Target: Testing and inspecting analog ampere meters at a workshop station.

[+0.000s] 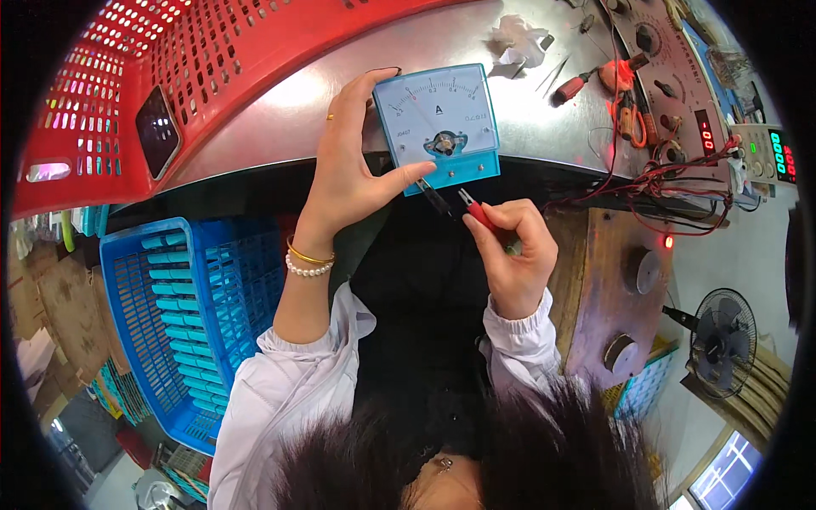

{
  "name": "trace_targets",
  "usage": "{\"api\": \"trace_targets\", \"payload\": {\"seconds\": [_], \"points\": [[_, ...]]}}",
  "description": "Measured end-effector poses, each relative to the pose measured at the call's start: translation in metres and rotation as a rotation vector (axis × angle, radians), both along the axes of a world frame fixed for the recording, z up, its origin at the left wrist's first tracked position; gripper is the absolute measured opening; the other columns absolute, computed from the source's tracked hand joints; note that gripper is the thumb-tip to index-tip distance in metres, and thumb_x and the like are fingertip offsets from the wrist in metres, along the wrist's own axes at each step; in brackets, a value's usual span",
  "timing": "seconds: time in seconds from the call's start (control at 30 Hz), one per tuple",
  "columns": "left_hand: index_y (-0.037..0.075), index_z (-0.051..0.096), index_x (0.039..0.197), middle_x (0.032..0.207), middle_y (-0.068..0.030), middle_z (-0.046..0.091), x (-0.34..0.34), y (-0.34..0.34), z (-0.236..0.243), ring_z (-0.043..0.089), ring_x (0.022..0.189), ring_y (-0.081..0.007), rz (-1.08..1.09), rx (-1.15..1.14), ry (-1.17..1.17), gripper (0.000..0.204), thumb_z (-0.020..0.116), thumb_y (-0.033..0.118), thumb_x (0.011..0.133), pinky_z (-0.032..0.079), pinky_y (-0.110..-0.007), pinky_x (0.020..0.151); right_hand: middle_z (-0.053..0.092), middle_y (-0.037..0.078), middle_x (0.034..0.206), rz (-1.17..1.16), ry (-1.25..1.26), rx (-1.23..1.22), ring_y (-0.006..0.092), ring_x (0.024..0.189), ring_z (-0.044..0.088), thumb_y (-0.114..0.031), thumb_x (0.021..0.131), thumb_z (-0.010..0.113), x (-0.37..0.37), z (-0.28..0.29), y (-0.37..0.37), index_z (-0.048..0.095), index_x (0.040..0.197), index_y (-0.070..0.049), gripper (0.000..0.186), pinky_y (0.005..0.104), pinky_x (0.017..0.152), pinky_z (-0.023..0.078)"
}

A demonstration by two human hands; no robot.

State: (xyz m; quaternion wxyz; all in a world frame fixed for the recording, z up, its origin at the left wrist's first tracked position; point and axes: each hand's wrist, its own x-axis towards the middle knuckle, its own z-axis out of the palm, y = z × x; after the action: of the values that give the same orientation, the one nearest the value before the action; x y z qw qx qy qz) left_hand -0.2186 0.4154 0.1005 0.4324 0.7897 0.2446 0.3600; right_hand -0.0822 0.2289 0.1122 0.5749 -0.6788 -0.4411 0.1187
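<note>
My left hand (344,174) grips a blue panel ammeter (452,110) by its left side at the steel bench's front edge, thumb along its lower part. A black crocodile clip (439,200) sits at the meter's bottom edge beside that thumb; whether it is clamped there I cannot tell. My right hand (514,251), fingers closed, holds a red crocodile clip (476,208) just below the meter, its metal jaws pointing up toward the bottom edge.
A red basket (76,127) with a phone (157,132) is at upper left; a blue crate (127,314) of teal cases at left. Tools (569,89), crumpled paper (518,42), a power supply (769,153), a test instrument (654,68), wires and a fan (722,340) are rightward.
</note>
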Motion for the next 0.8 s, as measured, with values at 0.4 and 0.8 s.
{"api": "trace_targets", "payload": {"seconds": [0.4, 0.8], "points": [[0.002, 0.037, 0.15, 0.135, -0.0148, 0.055, 0.01, -0.001, -0.008, 0.06, 0.122, -0.0234, -0.065, 0.148, 0.012, 0.094, 0.089, 0.015, 0.073, 0.052, -0.037, 0.103, 0.06, 0.011, 0.071, -0.079, -0.105, 0.055, 0.0244, 0.058, 0.058, 0.003, 0.076, 0.084, 0.0, -0.021, 0.014, 0.064, 0.08, 0.001, 0.021, 0.0339, 0.052, 0.044], [0.005, 0.043, 0.146, 0.136, -0.0143, 0.05, 0.025, -0.005, -0.022, 0.053, 0.128, -0.0267, -0.041, -0.015, -0.013, 0.095, 0.092, 0.027, 0.068, 0.045, -0.039, 0.106, 0.058, 0.009, 0.072, -0.008, -0.246, -0.101, 0.0121, 0.06, 0.056, 0.008, 0.081, 0.079, 0.022, -0.019, 0.007, 0.06, 0.081, 0.005, 0.019, 0.0249, 0.055, 0.044]]}}
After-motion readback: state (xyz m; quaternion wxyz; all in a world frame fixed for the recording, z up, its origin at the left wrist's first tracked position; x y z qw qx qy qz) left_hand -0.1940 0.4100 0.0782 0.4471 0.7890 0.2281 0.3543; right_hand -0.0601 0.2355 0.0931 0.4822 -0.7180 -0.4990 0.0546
